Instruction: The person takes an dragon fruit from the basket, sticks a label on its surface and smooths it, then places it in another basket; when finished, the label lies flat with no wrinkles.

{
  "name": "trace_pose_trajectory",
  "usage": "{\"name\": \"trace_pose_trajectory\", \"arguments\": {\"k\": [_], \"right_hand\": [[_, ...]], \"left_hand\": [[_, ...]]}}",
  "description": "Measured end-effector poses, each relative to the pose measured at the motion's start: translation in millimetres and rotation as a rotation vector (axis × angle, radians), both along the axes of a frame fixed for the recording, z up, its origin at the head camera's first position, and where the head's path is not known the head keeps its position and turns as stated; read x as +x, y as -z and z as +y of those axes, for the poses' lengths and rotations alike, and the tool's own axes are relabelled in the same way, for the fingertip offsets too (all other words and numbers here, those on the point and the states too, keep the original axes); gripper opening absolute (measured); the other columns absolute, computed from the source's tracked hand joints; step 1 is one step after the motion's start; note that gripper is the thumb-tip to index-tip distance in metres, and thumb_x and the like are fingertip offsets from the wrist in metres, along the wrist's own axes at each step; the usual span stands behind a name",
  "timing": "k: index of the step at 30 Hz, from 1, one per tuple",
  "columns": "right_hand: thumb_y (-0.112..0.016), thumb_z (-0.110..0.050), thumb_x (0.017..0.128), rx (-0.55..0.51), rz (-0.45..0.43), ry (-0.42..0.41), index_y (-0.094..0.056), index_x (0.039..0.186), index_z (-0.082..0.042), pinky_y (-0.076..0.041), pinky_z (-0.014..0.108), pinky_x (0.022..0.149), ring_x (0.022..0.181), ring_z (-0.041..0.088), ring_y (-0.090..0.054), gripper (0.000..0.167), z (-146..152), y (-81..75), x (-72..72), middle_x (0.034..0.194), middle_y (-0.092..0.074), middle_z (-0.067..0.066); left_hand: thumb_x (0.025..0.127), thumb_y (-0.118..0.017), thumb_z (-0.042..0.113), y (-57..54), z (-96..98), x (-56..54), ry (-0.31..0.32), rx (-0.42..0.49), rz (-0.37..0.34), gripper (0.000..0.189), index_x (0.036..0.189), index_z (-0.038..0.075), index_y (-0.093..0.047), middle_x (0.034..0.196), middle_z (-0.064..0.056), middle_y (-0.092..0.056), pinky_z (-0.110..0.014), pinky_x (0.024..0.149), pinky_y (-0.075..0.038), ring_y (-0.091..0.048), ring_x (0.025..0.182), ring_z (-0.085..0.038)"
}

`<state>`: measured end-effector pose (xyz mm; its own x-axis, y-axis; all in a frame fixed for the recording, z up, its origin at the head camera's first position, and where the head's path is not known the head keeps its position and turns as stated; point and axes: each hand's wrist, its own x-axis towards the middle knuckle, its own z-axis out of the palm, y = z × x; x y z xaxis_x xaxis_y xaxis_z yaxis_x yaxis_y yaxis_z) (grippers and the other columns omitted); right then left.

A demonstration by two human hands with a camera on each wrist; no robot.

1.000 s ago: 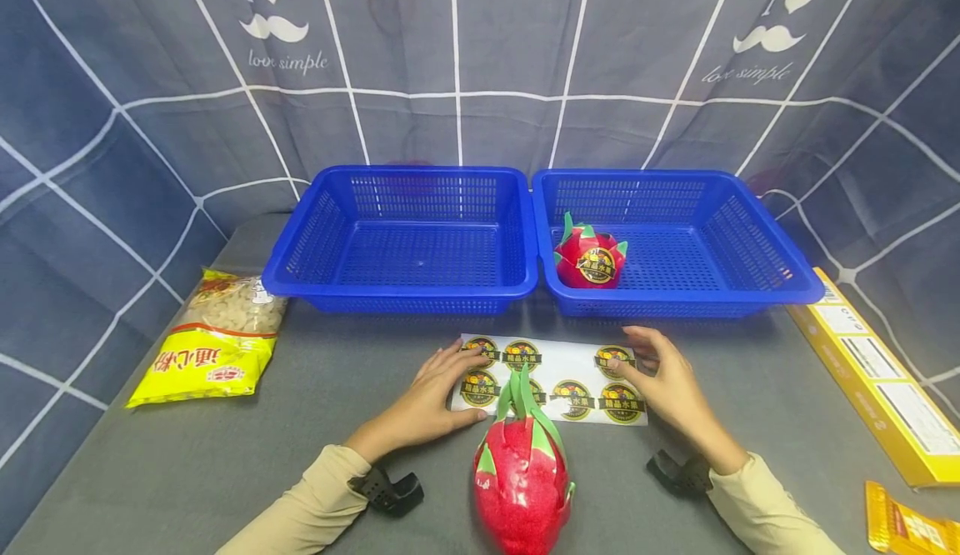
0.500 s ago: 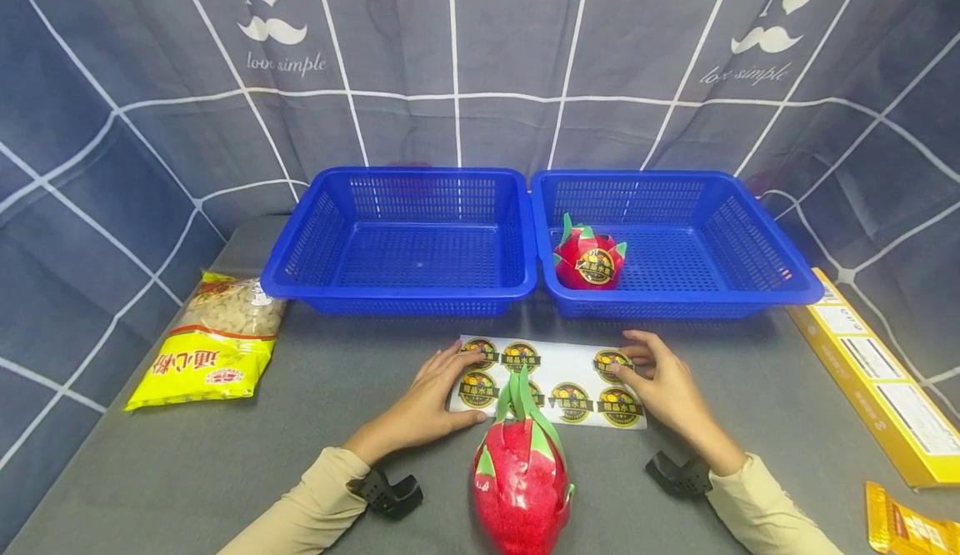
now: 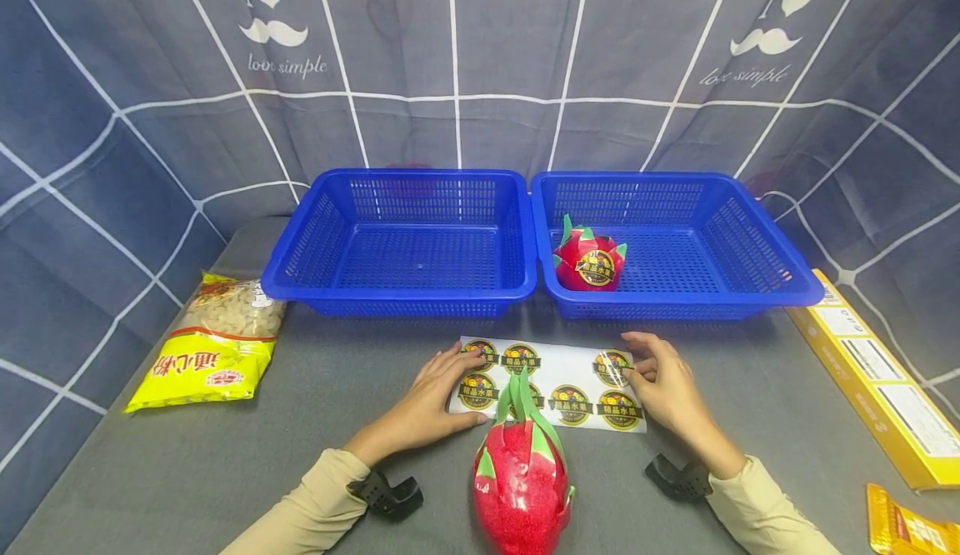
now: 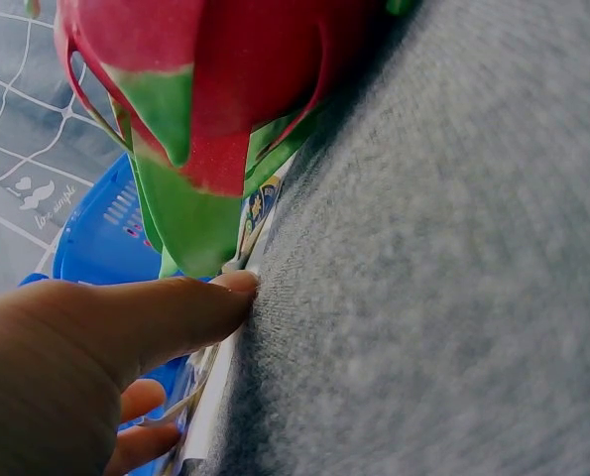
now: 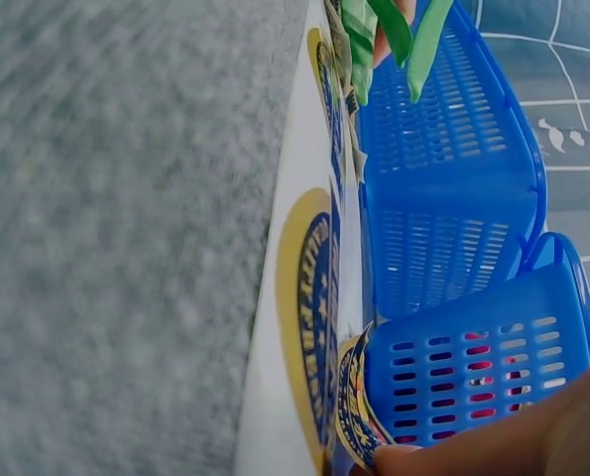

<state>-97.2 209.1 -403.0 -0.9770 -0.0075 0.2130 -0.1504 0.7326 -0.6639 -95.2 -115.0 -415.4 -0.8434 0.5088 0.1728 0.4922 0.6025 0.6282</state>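
Note:
A white sheet (image 3: 566,365) of round black-and-gold fruit stickers lies on the grey cloth. My left hand (image 3: 431,392) rests on the sheet's left end with fairly straight fingers. At the opposite end, my right hand (image 3: 667,384) pinches the edge of the upper right sticker (image 3: 612,367). That sticker (image 5: 359,402) curls up from the sheet beside my thumb in the right wrist view. Between my forearms lies a red plush dragon fruit (image 3: 521,488), its green leaves overlapping the sheet's stickers in the head view.
Two blue baskets stand side by side behind the sheet, a left basket (image 3: 405,295) and a right basket (image 3: 720,298) holding a stickered dragon fruit (image 3: 588,259). A pasta bag (image 3: 210,342) lies left; a yellow box (image 3: 885,380) and an orange packet (image 3: 911,522) lie right.
My right thumb has shifted slightly right from over the upper right sticker to its edge, exposing more of it. My left hand stays in place.

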Motion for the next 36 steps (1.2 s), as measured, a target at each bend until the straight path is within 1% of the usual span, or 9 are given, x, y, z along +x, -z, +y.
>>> {"name": "trace_pose_trajectory", "arguments": {"k": [4, 10, 14, 18, 21, 28, 32, 34, 36], "right_hand": [[-0.062, 0.008, 0.073, 0.002, 0.024, 0.003, -0.059, 0.114, -0.008, -0.044, 0.018, 0.053, 0.061, -0.002, -0.051, 0.044, -1, -2.4, 1.3, 0.092, -0.06, 0.015], [-0.058, 0.009, 0.074, -0.006, 0.04, 0.003, -0.065, 0.109, -0.012, -0.036, 0.019, 0.046, 0.05, -0.001, -0.04, 0.041, -4, -5.9, 4.8, 0.064, -0.058, 0.005], [-0.053, 0.012, 0.075, -0.045, 0.074, -0.029, -0.068, 0.103, -0.01, -0.039, 0.017, 0.049, 0.056, -0.004, -0.044, 0.038, -4, -6.3, 6.6, 0.074, -0.065, 0.008], [-0.05, 0.012, 0.076, -0.1, 0.039, -0.051, -0.069, 0.096, -0.008, -0.04, 0.018, 0.05, 0.056, -0.004, -0.043, 0.034, -5, -7.9, 7.6, 0.096, -0.069, 0.012], [-0.051, 0.009, 0.079, -0.11, -0.032, -0.042, -0.069, 0.098, -0.008, -0.037, 0.021, 0.045, 0.05, -0.002, -0.038, 0.031, -6, -12.1, 9.0, 0.096, -0.069, 0.013], [-0.054, 0.002, 0.083, -0.128, -0.135, -0.086, -0.067, 0.104, -0.008, -0.045, 0.018, 0.059, 0.065, 0.001, -0.056, 0.027, -12, -22.4, 13.8, 0.097, -0.069, 0.012], [-0.057, -0.002, 0.083, -0.132, -0.158, -0.118, -0.067, 0.106, -0.012, -0.042, 0.02, 0.054, 0.062, 0.004, -0.056, 0.026, -17, -28.6, 20.0, 0.1, -0.068, 0.01], [-0.059, -0.004, 0.083, -0.133, -0.154, -0.13, -0.067, 0.106, -0.014, -0.04, 0.021, 0.051, 0.06, 0.005, -0.053, 0.027, -20, -32.1, 23.7, 0.1, -0.068, 0.009], [-0.06, -0.005, 0.082, -0.142, -0.149, -0.136, -0.067, 0.106, -0.015, -0.038, 0.022, 0.047, 0.058, 0.005, -0.052, 0.027, -23, -35.3, 27.7, 0.099, -0.067, 0.007]], "left_hand": [[0.07, -0.074, 0.033, 0.6, 0.2, -0.4, -0.002, 0.002, 0.0, 0.07, 0.13, 0.012, -0.045, 0.14, -0.007, -0.042, -0.053, 0.111, -0.014, -0.024, 0.136, -0.032], [0.07, -0.074, 0.033, 0.8, 0.5, -0.3, 0.001, 0.006, 0.003, 0.07, 0.13, 0.011, -0.045, 0.14, -0.008, -0.042, -0.053, 0.111, -0.015, -0.025, 0.136, -0.032], [0.07, -0.074, 0.034, 0.6, 0.7, -0.2, -0.001, 0.005, 0.0, 0.07, 0.13, 0.012, -0.045, 0.14, -0.007, -0.042, -0.053, 0.111, -0.014, -0.024, 0.136, -0.032], [0.07, -0.074, 0.033, 0.6, 0.8, -0.4, -0.01, 0.013, -0.008, 0.07, 0.13, 0.013, -0.045, 0.139, -0.007, -0.043, -0.053, 0.111, -0.013, -0.025, 0.136, -0.031], [0.069, -0.075, 0.032, 0.7, 0.8, -0.7, -0.017, 0.03, -0.011, 0.071, 0.13, 0.013, -0.045, 0.139, -0.006, -0.044, -0.053, 0.111, -0.014, -0.026, 0.136, -0.031], [0.071, -0.074, 0.028, -3.7, 1.8, 1.5, -0.066, 0.136, -0.008, 0.067, 0.131, 0.018, -0.045, 0.139, -0.001, -0.043, -0.057, 0.107, -0.021, -0.028, 0.134, -0.028], [0.08, -0.067, 0.024, -10.5, 6.0, 4.4, -0.101, 0.194, 0.038, 0.052, 0.127, 0.016, -0.048, 0.131, 0.001, -0.049, -0.05, 0.104, -0.029, -0.037, 0.127, -0.022], [0.082, -0.064, 0.023, -15.8, 9.3, 7.6, -0.11, 0.241, 0.022, 0.047, 0.126, 0.016, -0.048, 0.127, 0.0, -0.052, -0.044, 0.1, -0.036, -0.045, 0.119, -0.021], [0.083, -0.063, 0.025, -21.7, 12.8, 12.5, -0.117, 0.278, -0.03, 0.047, 0.127, 0.018, -0.046, 0.121, -0.003, -0.055, -0.038, 0.093, -0.043, -0.052, 0.109, -0.02]]}}
